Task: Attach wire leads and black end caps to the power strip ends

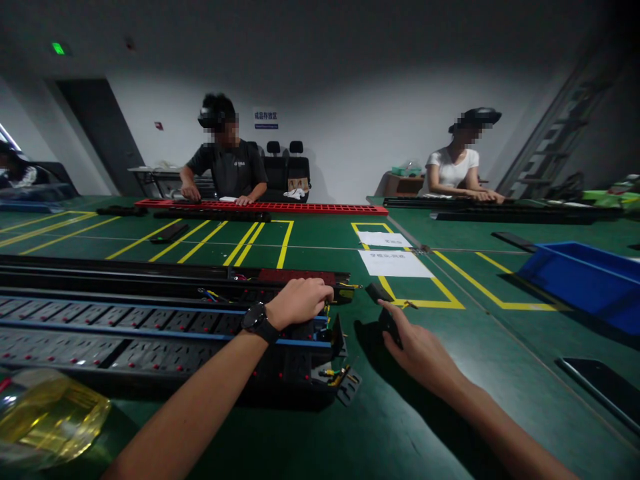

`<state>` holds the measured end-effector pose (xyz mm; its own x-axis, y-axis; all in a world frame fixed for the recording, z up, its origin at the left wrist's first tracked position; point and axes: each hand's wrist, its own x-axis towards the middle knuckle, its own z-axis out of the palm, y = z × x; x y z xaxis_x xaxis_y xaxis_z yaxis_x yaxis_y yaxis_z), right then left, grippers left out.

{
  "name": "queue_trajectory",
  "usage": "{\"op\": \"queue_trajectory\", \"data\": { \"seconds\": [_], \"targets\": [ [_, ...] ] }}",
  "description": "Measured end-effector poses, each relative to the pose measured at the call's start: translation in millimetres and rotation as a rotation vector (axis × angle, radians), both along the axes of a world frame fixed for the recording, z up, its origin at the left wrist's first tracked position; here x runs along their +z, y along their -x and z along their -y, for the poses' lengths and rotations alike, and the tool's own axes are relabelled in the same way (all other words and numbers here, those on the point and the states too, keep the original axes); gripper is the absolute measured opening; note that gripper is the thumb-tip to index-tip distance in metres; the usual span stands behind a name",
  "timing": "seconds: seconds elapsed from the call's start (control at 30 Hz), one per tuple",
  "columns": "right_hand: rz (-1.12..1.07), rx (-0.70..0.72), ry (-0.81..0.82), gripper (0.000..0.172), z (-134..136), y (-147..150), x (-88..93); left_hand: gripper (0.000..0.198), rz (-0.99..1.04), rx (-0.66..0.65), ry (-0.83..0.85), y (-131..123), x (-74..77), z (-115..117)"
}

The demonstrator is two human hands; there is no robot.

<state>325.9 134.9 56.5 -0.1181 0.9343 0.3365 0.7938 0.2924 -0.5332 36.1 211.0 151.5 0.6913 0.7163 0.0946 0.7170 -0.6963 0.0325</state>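
Observation:
Long black power strips point(165, 360) with rows of sockets and red dots lie side by side at the left. My left hand point(303, 300), wearing a dark watch point(260, 322), rests with curled fingers over the right end of one strip. Its fingertips are partly hidden. Short coloured wires and loose dark end pieces point(347, 387) stick out from the strip ends. My right hand point(420, 343) is closed around a small black part point(389, 325), just right of those ends. Beyond its fingertips lies another small dark block point(379, 292).
A clear bottle of yellow liquid point(55, 420) lies at the lower left. A blue bin point(590, 280) and a phone-like dark slab point(603, 387) are at the right. White paper sheets point(397, 264) lie ahead. Across the table, two people work at a red rail point(310, 208) and black strips.

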Motion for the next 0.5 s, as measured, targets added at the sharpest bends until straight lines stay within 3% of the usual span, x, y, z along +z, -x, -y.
{"op": "queue_trajectory", "data": {
  "seconds": [0.17, 0.33, 0.5],
  "targets": [
    [-0.35, 0.031, 0.082, 0.071, 0.4, 6.2, 14.8, 0.024, -0.006, -0.001, -0.003, 0.8, -1.0, -1.4],
    [-0.791, 0.203, 0.489, 0.076, 11.1, 11.9, 41.4, 0.023, -0.002, -0.007, -0.003, 1.5, 0.8, -1.9],
    [-1.01, 0.315, 0.654, 0.071, 17.3, 18.5, 50.9, 0.025, 0.017, -0.016, 0.029, 2.7, 3.1, -5.9]
  ]
}}
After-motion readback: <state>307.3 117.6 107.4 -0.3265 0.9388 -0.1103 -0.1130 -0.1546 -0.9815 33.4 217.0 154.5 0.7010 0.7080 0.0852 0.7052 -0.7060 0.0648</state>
